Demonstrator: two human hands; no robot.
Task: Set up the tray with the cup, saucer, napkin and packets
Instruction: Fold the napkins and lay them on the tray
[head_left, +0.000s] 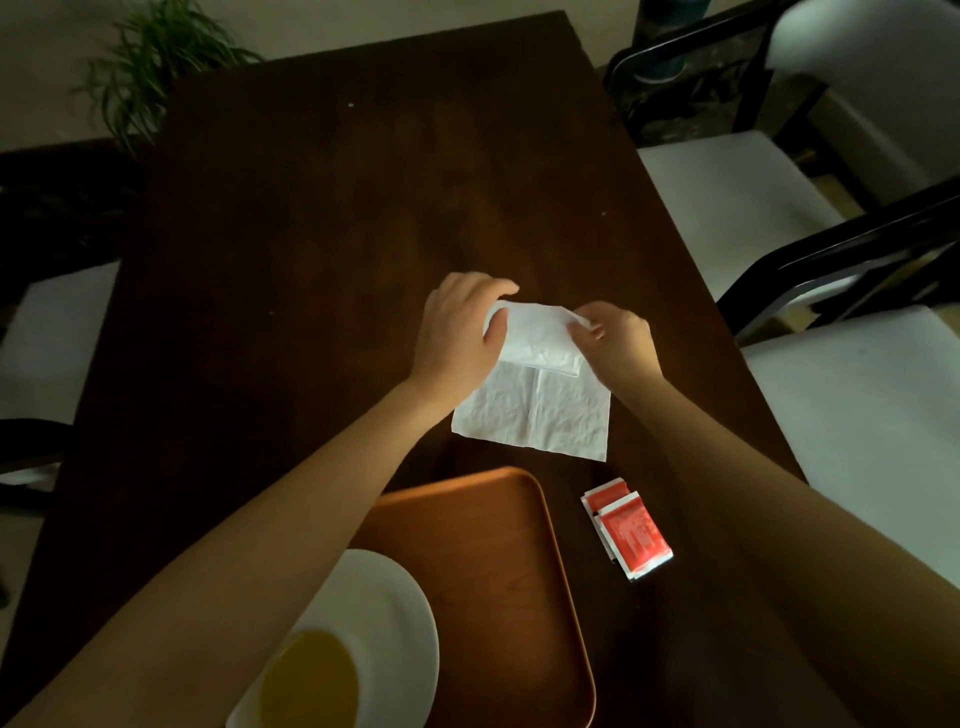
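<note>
A white paper napkin (540, 410) lies on the dark wooden table, its far edge lifted and curled toward me. My left hand (460, 338) grips the far left part of that edge, and my right hand (618, 338) pinches the far right corner. Near me sits an orange tray (519, 561). On its left side stands a white saucer (400, 608) carrying a cup (311, 680) with yellow liquid, partly hidden by my left forearm. Two red packets (628, 530) lie overlapping on the table just right of the tray.
The dark table (337, 218) stretches away beyond the napkin. Black chairs with white cushions (753, 208) stand along the right side, another cushion (47, 338) at the left. A green plant (150, 62) is at the far left corner.
</note>
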